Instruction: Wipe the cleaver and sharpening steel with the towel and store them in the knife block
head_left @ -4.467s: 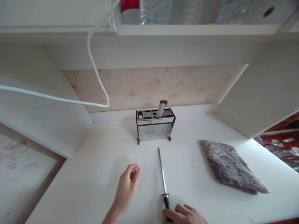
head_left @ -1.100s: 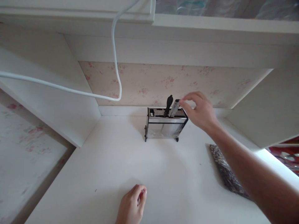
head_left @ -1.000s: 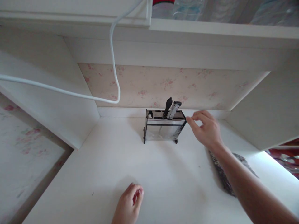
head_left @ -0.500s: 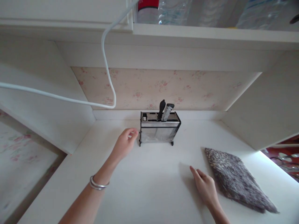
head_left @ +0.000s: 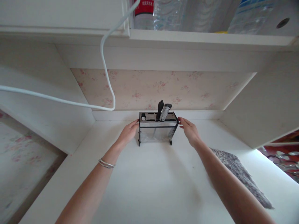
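A knife holder [head_left: 157, 133] with a steel slotted top and clear sides stands upright against the back wall on the white surface. A black-handled knife [head_left: 160, 109] and a knife with a worn grey handle [head_left: 166, 112] stick up from its slots. My left hand [head_left: 128, 133], a silver bangle on its wrist, has its fingers against the left end of the holder. At the right end, the fingers of my right hand [head_left: 189, 130] rest on the frame. Between them the two hands clasp the holder; some fingertips are hidden behind it.
A grey fluffy cloth [head_left: 238, 174] lies to the right, partly behind my right forearm. A white cable [head_left: 107, 71] hangs at the upper left. Overhead, a shelf [head_left: 198, 35] holds plastic bottles [head_left: 168, 15]. White side panels [head_left: 261, 102] flank the surface.
My right hand has moved forward and left from beside the cloth to the holder's right end. My left hand has shifted slightly up onto the left end, its fingers straighter.
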`<state>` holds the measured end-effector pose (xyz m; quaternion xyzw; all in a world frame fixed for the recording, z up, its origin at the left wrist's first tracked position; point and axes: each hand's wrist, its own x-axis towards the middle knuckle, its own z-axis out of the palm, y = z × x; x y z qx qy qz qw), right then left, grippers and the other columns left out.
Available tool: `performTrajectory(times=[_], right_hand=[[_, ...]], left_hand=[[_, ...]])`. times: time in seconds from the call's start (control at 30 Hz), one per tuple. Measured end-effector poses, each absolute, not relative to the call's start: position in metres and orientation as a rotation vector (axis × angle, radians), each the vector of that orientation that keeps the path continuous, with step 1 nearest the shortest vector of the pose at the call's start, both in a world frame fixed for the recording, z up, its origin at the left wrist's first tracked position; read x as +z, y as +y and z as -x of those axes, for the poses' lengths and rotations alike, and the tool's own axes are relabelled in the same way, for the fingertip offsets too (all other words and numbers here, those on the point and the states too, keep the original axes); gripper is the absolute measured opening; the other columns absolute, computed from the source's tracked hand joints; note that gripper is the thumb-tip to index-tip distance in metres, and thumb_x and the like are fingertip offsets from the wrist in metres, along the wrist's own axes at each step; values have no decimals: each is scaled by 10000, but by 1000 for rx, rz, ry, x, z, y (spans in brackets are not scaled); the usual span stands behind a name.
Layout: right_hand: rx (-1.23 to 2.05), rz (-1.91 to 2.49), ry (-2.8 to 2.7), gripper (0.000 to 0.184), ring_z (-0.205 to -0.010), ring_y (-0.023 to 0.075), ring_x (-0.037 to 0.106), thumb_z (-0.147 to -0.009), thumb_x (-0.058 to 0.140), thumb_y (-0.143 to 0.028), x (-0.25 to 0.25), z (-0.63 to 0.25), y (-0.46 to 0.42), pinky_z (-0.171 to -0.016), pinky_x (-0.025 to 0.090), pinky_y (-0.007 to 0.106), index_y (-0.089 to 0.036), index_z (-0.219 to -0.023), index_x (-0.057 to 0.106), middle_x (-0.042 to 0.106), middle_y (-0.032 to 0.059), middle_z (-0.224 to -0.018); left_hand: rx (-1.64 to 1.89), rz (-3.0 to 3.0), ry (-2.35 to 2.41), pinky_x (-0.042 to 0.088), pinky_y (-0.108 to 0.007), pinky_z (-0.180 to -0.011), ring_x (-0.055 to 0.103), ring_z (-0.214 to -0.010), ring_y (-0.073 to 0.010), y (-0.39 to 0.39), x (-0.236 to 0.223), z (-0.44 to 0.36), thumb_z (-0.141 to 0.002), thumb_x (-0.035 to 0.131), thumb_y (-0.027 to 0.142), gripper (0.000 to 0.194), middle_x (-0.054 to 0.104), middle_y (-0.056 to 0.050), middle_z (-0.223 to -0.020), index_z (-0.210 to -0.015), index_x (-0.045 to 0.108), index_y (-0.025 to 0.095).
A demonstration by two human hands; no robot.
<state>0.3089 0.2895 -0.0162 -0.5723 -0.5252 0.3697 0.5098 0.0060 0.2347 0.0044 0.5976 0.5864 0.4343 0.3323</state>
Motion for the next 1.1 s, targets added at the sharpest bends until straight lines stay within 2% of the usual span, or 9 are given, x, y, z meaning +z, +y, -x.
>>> performTrajectory(times=[0.17,0.33,0.5,0.63,0.77,0.93,1.1], right_hand=[[985,1278,-1229,415,-1115,210,594,-782,593,-493,-13,-299,301,-1008,443,348,-208,-1060,711,685,14,-1131],[1102,1206,-1204,372,-1126,210,599,-781,611,-432,-3,-296,294,-1024,457,360,-194,-1047,715,691,14,-1113],[1201,1166,-1134,279,-1116,214,602,-733,667,-324,12,-308,289,-1042,451,380,-209,-979,729,694,21,-1108],[1115,1142,-1045,222,-1063,192,615,-739,648,-256,21,-326,291,-986,494,336,-211,-940,729,701,25,-1073],[1034,1176,-997,217,-963,150,624,-767,601,-198,35,-350,298,-898,526,287,-153,-952,706,697,55,-1039],[943,1264,-974,176,-867,106,620,-813,558,-169,43,-386,315,-829,527,238,-119,-924,684,684,77,-1035],[761,1458,-1018,186,-896,95,630,-870,504,-153,39,-425,328,-823,514,229,-121,-942,673,659,109,-1139]], left_hand=[[1207,-1557,1434,325,-358,-1109,486,-1288,-201,236,-6,-9,-928,418,423,488,539,-39,-1385,-1342,532,191],[1344,-1590,1400,315,-332,-1111,462,-1294,-190,232,-16,-18,-947,422,427,481,538,-84,-1383,-1321,546,152],[1436,-1609,1333,374,-336,-1063,474,-1258,-196,228,-19,-34,-950,434,420,452,548,-86,-1342,-1312,553,177],[1422,-1644,1220,364,-350,-1075,460,-1260,-201,232,-12,-52,-938,466,407,451,528,-92,-1342,-1328,537,192],[1350,-1676,1112,404,-361,-1043,400,-1316,-227,244,-1,-78,-917,489,368,508,444,-127,-1408,-1386,470,173],[1238,-1679,1052,256,-401,-1151,258,-1415,-233,262,3,-120,-859,503,232,605,340,-92,-1516,-1449,376,190],[1080,-1651,1037,119,-364,-1190,149,-1459,-231,271,1,-162,-846,503,298,725,188,-136,-1575,-1489,259,65]])
